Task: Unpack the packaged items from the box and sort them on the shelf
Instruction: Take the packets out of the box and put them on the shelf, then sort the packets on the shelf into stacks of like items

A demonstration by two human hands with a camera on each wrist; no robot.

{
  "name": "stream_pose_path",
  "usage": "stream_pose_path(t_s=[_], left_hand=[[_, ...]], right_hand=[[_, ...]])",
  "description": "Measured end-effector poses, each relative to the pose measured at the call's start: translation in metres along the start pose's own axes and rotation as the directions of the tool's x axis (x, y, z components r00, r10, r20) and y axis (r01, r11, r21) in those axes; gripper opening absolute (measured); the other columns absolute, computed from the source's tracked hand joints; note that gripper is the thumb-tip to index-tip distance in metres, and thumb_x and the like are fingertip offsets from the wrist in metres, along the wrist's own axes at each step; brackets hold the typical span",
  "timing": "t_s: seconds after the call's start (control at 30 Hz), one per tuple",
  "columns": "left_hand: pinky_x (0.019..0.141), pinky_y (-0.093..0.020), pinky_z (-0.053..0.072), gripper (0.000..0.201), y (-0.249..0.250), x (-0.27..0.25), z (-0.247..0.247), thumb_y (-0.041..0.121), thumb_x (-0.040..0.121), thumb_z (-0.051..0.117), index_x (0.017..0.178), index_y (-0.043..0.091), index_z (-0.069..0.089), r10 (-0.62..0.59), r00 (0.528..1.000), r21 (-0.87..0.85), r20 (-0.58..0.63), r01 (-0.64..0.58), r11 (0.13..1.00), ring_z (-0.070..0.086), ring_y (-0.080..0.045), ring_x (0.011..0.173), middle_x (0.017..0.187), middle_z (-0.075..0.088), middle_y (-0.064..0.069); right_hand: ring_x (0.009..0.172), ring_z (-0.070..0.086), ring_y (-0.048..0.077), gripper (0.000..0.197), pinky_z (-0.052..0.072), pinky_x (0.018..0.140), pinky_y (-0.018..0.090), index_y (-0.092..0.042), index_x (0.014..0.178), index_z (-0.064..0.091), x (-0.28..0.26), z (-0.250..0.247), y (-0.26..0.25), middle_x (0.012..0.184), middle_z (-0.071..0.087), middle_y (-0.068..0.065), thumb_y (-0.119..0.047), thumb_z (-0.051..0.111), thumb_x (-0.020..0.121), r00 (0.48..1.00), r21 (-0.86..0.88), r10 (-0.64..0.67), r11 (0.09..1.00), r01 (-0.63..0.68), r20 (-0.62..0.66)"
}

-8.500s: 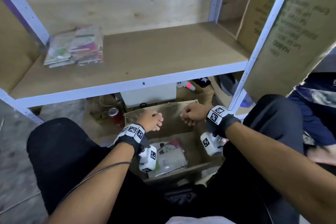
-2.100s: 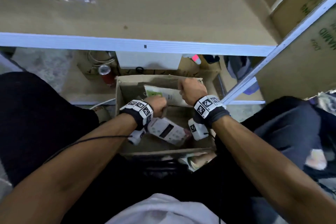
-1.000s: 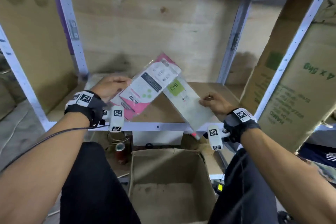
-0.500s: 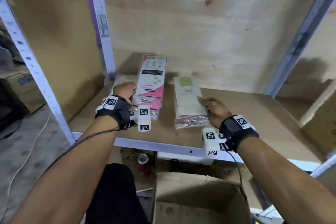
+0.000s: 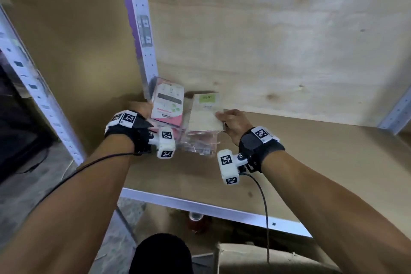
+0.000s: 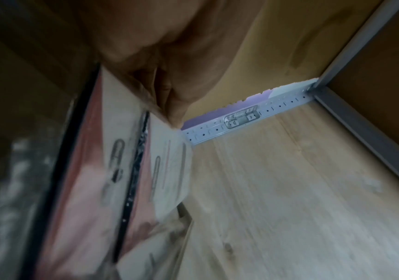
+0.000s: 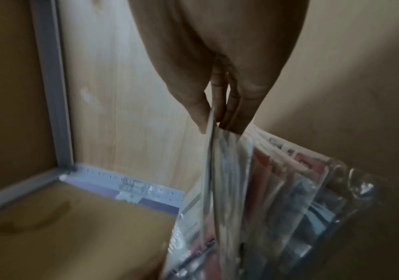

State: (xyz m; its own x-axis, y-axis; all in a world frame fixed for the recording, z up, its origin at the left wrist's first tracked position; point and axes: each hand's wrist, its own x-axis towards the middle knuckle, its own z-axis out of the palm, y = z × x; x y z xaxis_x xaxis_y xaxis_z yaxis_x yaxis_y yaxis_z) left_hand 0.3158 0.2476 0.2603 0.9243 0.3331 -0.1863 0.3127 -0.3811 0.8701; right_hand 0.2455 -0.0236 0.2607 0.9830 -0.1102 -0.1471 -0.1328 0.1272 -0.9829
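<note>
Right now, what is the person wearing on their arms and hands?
Both forearms are bare, no sleeves or gloves. Each wrist has a black strap with a white square-patterned tag: left wrist band, right wrist band. A white camera block hangs below each, trailing a thin black cable.

Green label on beige packet: reads roughly "EVE", blurred.
Pink packet: print too small to read.
Wrist band markers: square black-and-white codes, no words.

Pink pkg & green-label pkg side by side atop shelf stacks.
</note>
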Motion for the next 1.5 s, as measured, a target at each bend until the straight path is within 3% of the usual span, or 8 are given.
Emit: stream_pose_path(t_s=[0.1, 0.2, 0.47, 0.7, 1.03, 1.17, 1.27, 1.5], left_hand=[[0.078, -0.036, 0.045, 0.052, 0.001, -0.002, 0.004, 0.034, 0.096, 0.06, 0.126, -0.009, 0.058, -0.016, 0.997, -0.066, -0.073, 0.011, 0.998, 0.064, -0.029, 0.106, 0.129, 0.062, -0.023], [0.096, -0.039, 0.05, 0.059, -0.001, -0.008, 0.007, 0.038, 0.094, 0.063, 0.13, -0.008, 0.057, 0.002, 1.0, 0.005, 0.03, -0.002, 1.0, 0.062, -0.037, 0.117, 0.131, 0.062, -0.023], [0.11, -0.036, 0.039, 0.065, -0.016, -0.032, 0.003, 0.052, 0.098, 0.051, 0.147, 0.011, 0.046, 0.127, 0.961, 0.289, 0.247, -0.198, 0.937, 0.052, -0.033, 0.13, 0.146, 0.052, -0.015], [0.092, -0.026, 0.03, 0.066, -0.014, -0.053, 0.003, 0.052, 0.097, 0.052, 0.145, 0.008, 0.046, 0.208, 0.958, 0.335, 0.195, -0.265, 0.904, 0.049, -0.032, 0.133, 0.149, 0.049, -0.015], [0.114, -0.042, 0.035, 0.066, 0.014, -0.11, 0.02, 0.058, 0.092, 0.052, 0.148, 0.024, 0.045, 0.345, 0.935, 0.504, 0.08, -0.337, 0.796, 0.043, -0.034, 0.138, 0.149, 0.049, -0.011], [0.104, -0.035, 0.046, 0.056, 0.038, -0.149, 0.052, 0.047, 0.096, 0.058, 0.139, 0.012, 0.055, 0.34, 0.922, 0.199, 0.188, -0.374, 0.906, 0.057, -0.029, 0.125, 0.139, 0.058, -0.012], [0.088, -0.041, 0.058, 0.057, 0.055, -0.182, 0.076, 0.044, 0.098, 0.056, 0.141, 0.007, 0.049, 0.243, 0.895, -0.158, 0.374, -0.197, 0.968, 0.065, -0.033, 0.111, 0.14, 0.055, -0.022], [0.096, -0.049, 0.055, 0.086, 0.09, -0.24, 0.114, 0.066, 0.075, 0.07, 0.132, 0.007, 0.043, 0.205, 0.789, -0.483, 0.58, 0.13, 0.866, 0.066, -0.042, 0.11, 0.129, 0.056, -0.027]], right_hand=[[0.079, 0.057, 0.024, 0.023, 0.051, 0.078, 0.044, -0.012, 0.08, 0.049, 0.019, 0.007, 0.012, 0.088, 0.058, 0.014, -0.012, 0.069, 0.09, 0.994, -0.288, -0.092, 0.955, 0.071, -0.061], [0.066, 0.052, 0.022, 0.024, 0.044, 0.069, 0.035, -0.01, 0.093, 0.049, 0.032, 0.008, 0.022, 0.077, 0.054, 0.006, -0.02, 0.07, 0.089, 0.992, -0.452, -0.103, 0.89, 0.061, -0.067], [0.072, 0.055, 0.02, 0.069, 0.046, 0.061, 0.035, -0.018, 0.112, 0.042, 0.03, 0.01, 0.032, 0.095, 0.058, 0.002, -0.059, 0.078, 0.071, 1.0, -0.535, 0.013, 0.844, -0.026, -0.027], [0.085, 0.053, 0.019, 0.065, 0.036, 0.055, 0.027, -0.016, 0.108, 0.041, 0.022, 0.0, 0.038, 0.1, 0.052, 0.0, -0.048, 0.084, 0.072, 0.997, -0.648, -0.065, 0.761, 0.021, -0.045], [0.076, 0.06, 0.026, 0.024, 0.047, 0.052, 0.029, -0.009, 0.108, 0.054, -0.019, -0.046, 0.015, 0.095, 0.064, 0.012, -0.016, 0.069, 0.089, 0.996, -0.328, -0.049, 0.942, 0.071, 0.076], [0.075, 0.064, 0.028, 0.015, 0.049, 0.053, 0.031, -0.016, 0.086, 0.057, -0.056, -0.076, 0.004, 0.084, 0.066, 0.008, -0.007, 0.069, 0.087, 0.99, -0.22, -0.13, 0.965, 0.14, 0.061], [0.076, 0.061, 0.025, 0.011, 0.046, 0.054, 0.029, -0.008, 0.094, 0.063, -0.089, -0.102, -0.01, 0.085, 0.063, 0.012, -0.008, 0.071, 0.087, 0.972, -0.242, -0.227, 0.942, 0.234, 0.06], [0.068, 0.045, 0.01, 0.019, 0.037, 0.063, 0.01, -0.009, 0.095, 0.072, -0.17, -0.156, -0.038, 0.078, 0.048, -0.003, 0.0, 0.076, 0.079, 0.838, -0.529, -0.513, 0.666, 0.526, 0.189]])
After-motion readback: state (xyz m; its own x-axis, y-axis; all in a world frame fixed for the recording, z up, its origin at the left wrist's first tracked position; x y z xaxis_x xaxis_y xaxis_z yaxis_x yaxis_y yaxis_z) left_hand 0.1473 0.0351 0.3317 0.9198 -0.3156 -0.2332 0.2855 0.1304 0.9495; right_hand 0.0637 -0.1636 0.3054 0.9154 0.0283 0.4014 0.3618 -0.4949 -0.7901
